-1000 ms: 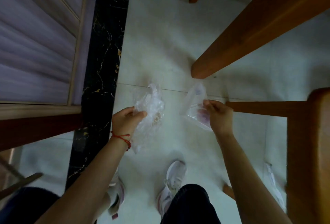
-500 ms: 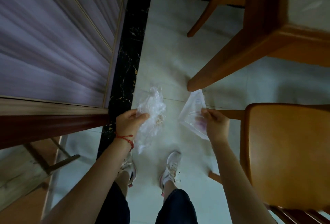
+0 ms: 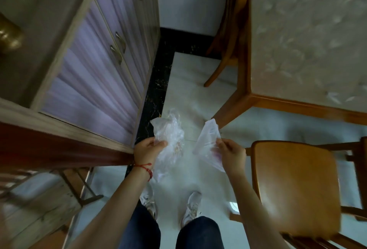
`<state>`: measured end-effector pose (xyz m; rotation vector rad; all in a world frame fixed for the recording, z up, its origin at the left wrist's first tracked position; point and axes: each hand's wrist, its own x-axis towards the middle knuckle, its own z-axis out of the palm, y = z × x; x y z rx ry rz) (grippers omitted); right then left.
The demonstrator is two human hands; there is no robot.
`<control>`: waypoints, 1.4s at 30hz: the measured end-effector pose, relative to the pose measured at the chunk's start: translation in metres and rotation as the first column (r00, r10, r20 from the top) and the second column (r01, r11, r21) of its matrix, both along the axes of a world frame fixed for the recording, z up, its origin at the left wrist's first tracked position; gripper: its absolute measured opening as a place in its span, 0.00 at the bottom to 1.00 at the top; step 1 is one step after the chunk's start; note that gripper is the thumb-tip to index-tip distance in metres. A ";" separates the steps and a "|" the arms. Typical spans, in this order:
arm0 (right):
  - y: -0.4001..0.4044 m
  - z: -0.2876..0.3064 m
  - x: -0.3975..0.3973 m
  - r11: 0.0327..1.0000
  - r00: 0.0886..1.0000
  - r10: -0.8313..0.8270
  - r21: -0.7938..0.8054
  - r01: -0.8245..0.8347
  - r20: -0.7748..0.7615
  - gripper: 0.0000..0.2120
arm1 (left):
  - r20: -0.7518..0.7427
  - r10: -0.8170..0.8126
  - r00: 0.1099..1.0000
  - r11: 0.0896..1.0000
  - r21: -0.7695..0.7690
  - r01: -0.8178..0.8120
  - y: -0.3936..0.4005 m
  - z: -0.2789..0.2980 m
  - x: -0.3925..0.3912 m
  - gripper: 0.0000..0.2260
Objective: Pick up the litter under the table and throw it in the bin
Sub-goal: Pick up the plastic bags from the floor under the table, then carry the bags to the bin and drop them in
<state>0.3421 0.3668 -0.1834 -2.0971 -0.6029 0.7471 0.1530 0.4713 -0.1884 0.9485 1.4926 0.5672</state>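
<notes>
My left hand [image 3: 148,150] grips a crumpled clear plastic bag [image 3: 170,135] that hangs down past my wrist. My right hand [image 3: 231,154] pinches a flatter clear plastic bag [image 3: 206,139] with something pink inside near my palm. Both bags are held in the air above the pale floor, about a hand's width apart. The wooden table [image 3: 297,40] with a patterned top stands to the upper right, its corner leg [image 3: 228,113] just beyond the right bag. No bin is in view.
A cabinet with lilac doors [image 3: 103,66] lines the left side, with a dark wooden edge [image 3: 59,149] below it. A wooden chair [image 3: 294,185] stands at my right. Another chair leg [image 3: 216,70] shows farther ahead. My two shoes [image 3: 190,207] stand on the pale tiles.
The view has risen and tilted forward as I stood up; the table top and chair seat came into view. Both hands keep hold of their bags at about the same spacing.
</notes>
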 end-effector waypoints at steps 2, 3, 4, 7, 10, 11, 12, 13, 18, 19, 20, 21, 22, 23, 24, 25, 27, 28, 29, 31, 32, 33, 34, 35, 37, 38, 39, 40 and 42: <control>-0.002 0.014 -0.007 1.000 1.000 -0.003 0.004 0.003 -0.005 0.08 | 0.010 -0.008 1.000 1.000 0.000 0.008 -0.002 0.016 -0.010 0.06; -0.002 0.020 -0.011 1.000 1.000 0.004 0.007 -0.004 -0.010 0.08 | 0.011 -0.009 1.000 1.000 0.001 0.009 -0.003 0.023 -0.015 0.05; -0.003 0.026 -0.015 1.000 1.000 0.014 0.007 -0.014 -0.011 0.08 | 0.012 -0.008 1.000 1.000 0.003 0.008 -0.004 0.029 -0.019 0.04; -0.005 0.038 -0.026 1.000 0.999 0.024 -0.004 -0.024 0.022 0.09 | 0.009 0.001 1.000 1.000 0.000 -0.001 -0.005 0.040 -0.034 0.05; -0.003 0.045 -0.035 1.000 0.999 0.008 -0.017 -0.008 0.042 0.09 | 0.007 0.010 1.000 1.000 0.002 -0.010 -0.002 0.047 -0.044 0.04; -0.003 0.046 -0.038 1.000 0.999 0.002 -0.024 -0.001 0.040 0.09 | 0.017 0.008 1.000 1.000 0.001 -0.008 -0.001 0.049 -0.047 0.03; -0.002 0.047 -0.040 0.999 0.999 -0.005 -0.033 0.006 0.040 0.09 | 0.028 0.006 1.000 1.000 0.006 -0.006 0.000 0.051 -0.049 0.02; -0.002 0.049 -0.041 0.999 0.999 -0.008 -0.038 0.009 0.038 0.09 | 0.036 0.001 0.999 1.000 0.011 -0.002 0.001 0.053 -0.051 0.02; 0.008 0.058 -0.041 1.000 1.000 0.007 -0.026 -0.006 0.026 0.09 | 0.059 0.051 0.997 0.999 0.010 -0.051 0.003 0.056 -0.058 0.03; 0.011 0.061 -0.040 1.000 1.000 0.015 -0.016 -0.014 0.022 0.08 | 0.064 0.069 0.996 0.997 0.011 -0.070 0.001 0.056 -0.059 0.04; 0.013 0.063 -0.039 1.000 1.000 0.025 -0.005 -0.025 0.017 0.08 | 0.064 0.084 0.994 0.996 0.012 -0.085 0.000 0.056 -0.060 0.06; 0.016 0.065 -0.037 0.999 0.999 0.041 0.010 -0.041 0.014 0.08 | 0.065 0.100 0.993 0.995 0.013 -0.101 -0.003 0.056 -0.061 0.08; 0.018 0.067 -0.035 0.998 0.998 0.064 0.027 -0.064 0.013 0.08 | 0.065 0.126 0.990 0.992 0.014 -0.128 -0.006 0.057 -0.060 0.08; 0.020 0.067 -0.033 0.995 0.996 0.088 0.043 -0.089 0.010 0.08 | 0.066 0.153 0.986 0.988 0.013 -0.154 -0.010 0.058 -0.059 0.06; 0.022 0.068 -0.030 0.992 0.993 0.118 0.051 -0.118 0.005 0.08 | 0.061 0.180 0.982 0.983 0.019 -0.181 -0.014 0.059 -0.058 0.04; 0.024 0.068 -0.026 0.986 0.988 0.156 0.054 -0.155 -0.002 0.08 | 0.055 0.209 0.976 0.977 0.029 -0.210 -0.018 0.058 -0.056 0.08; 0.025 0.067 -0.020 0.972 0.972 0.232 0.059 -0.229 -0.041 0.08 | 0.049 0.253 0.966 0.966 0.036 -0.254 -0.031 0.059 -0.050 0.13; 0.025 0.066 -0.017 0.962 0.962 0.268 0.062 -0.265 -0.050 0.08 | 0.045 0.275 0.960 0.960 0.041 -0.277 -0.039 0.063 -0.046 0.14; 0.025 0.065 -0.015 0.950 0.950 0.309 0.071 -0.306 -0.039 0.08 | 0.042 0.302 0.952 0.951 0.052 -0.304 -0.047 0.062 -0.044 0.14; 0.023 0.065 -0.014 0.921 0.923 0.383 0.090 -0.379 -0.036 0.08 | 0.037 0.379 0.925 0.922 0.072 -0.381 -0.065 0.059 -0.043 0.14; 0.023 0.064 -0.014 0.906 0.905 0.420 0.087 -0.414 -0.064 0.08 | 0.037 0.420 0.907 0.904 0.073 -0.421 -0.075 0.058 -0.044 0.12; 0.023 0.063 -0.016 0.891 0.886 0.453 0.070 -0.448 -0.100 0.07 | 0.049 0.452 0.891 0.890 0.053 -0.454 -0.086 0.056 -0.047 0.07; 0.022 0.063 -0.019 0.875 0.864 0.484 0.049 -0.482 -0.137 0.06 | 0.065 0.481 0.874 0.875 0.035 -0.483 -0.098 0.055 -0.051 0.04; 0.022 0.064 -0.024 0.855 0.841 0.515 0.035 -0.517 -0.162 0.06 | 0.078 0.516 0.853 0.854 0.024 -0.519 -0.110 0.056 -0.056 0.02; 0.022 0.064 -0.036 0.802 0.789 0.591 0.019 -0.597 -0.170 0.08 | 0.099 0.632 0.769 0.771 0.021 -0.636 -0.133 0.062 -0.067 0.02; 0.022 0.065 -0.044 0.766 0.755 0.636 0.014 -0.643 -0.160 0.08 | 0.102 0.674 0.732 0.733 0.031 -0.679 -0.144 0.067 -0.072 0.02; 0.022 0.066 -0.052 0.730 0.721 0.677 0.008 -0.683 -0.147 0.10 | 0.104 0.703 0.703 0.704 0.040 -0.710 -0.154 0.071 -0.077 0.02; 0.022 0.067 -0.062 0.700 0.692 0.708 0.015 -0.714 -0.141 0.11 | 0.101 0.730 0.676 0.675 0.046 -0.736 -0.163 0.075 -0.083 0.03; 0.019 0.067 -0.081 0.631 0.627 0.772 0.010 -0.776 -0.104 0.11 | 0.098 0.779 0.619 0.618 0.044 -0.785 -0.181 0.078 -0.098 0.06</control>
